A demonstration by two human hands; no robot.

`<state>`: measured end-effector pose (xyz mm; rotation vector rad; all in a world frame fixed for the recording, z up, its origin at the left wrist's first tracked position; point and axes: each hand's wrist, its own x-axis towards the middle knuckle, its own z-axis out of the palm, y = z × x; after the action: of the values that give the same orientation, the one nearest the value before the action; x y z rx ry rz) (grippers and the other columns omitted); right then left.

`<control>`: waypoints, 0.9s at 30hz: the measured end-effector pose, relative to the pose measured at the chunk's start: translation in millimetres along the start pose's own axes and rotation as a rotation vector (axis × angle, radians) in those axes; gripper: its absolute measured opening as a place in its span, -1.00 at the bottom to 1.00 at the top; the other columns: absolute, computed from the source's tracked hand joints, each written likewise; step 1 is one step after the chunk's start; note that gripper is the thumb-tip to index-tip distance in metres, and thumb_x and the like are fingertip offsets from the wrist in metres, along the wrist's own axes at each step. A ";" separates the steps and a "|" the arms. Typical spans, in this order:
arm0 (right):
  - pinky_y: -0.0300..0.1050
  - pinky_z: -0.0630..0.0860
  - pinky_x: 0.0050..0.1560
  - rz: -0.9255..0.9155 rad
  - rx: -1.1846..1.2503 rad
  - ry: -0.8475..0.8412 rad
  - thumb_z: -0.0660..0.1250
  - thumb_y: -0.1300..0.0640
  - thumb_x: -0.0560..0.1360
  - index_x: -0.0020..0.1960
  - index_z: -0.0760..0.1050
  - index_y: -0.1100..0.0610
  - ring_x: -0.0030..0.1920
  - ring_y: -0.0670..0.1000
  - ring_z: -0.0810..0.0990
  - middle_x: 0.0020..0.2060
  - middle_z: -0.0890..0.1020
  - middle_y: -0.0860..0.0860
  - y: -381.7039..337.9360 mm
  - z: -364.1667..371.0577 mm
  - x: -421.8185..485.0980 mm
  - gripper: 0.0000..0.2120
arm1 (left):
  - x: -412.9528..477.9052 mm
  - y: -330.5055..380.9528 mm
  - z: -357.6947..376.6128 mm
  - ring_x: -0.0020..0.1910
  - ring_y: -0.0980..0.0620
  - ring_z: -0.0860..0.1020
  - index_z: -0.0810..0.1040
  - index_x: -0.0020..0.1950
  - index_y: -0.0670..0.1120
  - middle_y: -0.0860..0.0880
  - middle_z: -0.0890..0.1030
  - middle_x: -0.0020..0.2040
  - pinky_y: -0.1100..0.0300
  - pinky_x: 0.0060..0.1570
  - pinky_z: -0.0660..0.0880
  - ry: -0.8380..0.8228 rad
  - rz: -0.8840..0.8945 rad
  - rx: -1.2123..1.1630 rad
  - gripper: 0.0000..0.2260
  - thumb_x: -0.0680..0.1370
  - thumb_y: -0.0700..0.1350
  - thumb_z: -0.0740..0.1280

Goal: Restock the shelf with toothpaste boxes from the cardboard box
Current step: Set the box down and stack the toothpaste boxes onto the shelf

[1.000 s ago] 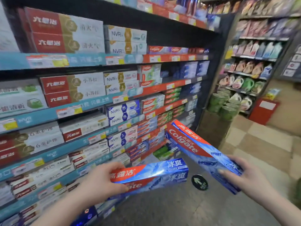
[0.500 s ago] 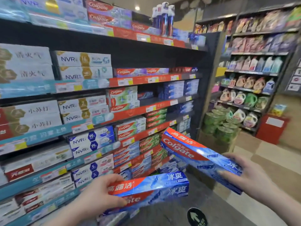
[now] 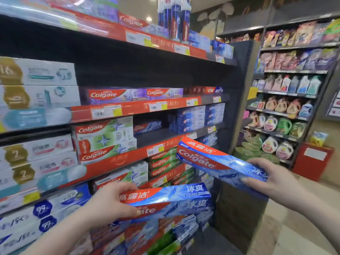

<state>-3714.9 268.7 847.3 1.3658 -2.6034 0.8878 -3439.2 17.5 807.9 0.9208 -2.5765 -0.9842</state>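
My left hand (image 3: 110,203) grips the red end of a blue-and-red Colgate toothpaste box (image 3: 176,199), held level in front of the lower shelves. My right hand (image 3: 272,179) grips the blue end of a second Colgate toothpaste box (image 3: 211,162), tilted with its red end pointing up-left at the shelf (image 3: 139,107). On the middle tier, a dark gap (image 3: 156,135) lies between green Colgate boxes (image 3: 104,137) and stacked blue boxes (image 3: 195,118), with one matching blue box at its back. The cardboard box is out of view.
Tiers of toothpaste fill the shelving on the left, with upright tubes (image 3: 174,17) on the top tier. The unit ends at a dark side panel (image 3: 239,89). Across the tiled aisle stands a rack of detergent bottles (image 3: 287,111) and a red bin (image 3: 312,159).
My view has swung upward, so higher tiers now show and the floor arrow is gone. Both hands with their boxes have risen toward the middle shelves, keeping their grips.
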 end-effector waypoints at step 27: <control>-0.01 0.27 0.37 -0.728 0.069 -0.623 0.35 -0.07 0.44 0.40 0.28 0.10 0.36 0.14 0.31 0.36 0.35 0.13 -6.6 181.1 447.5 -0.40 | 133.8 56.7 59.0 -0.37 0.26 0.62 0.60 -0.11 0.04 0.26 0.67 -0.29 0.49 -0.38 0.46 0.574 -0.528 -0.170 -0.60 0.18 -0.31 0.58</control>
<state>-3943.7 -156.4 841.6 2.6834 -2.0573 0.4780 -3594.5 -3.9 800.7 1.5993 -1.7842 -0.8646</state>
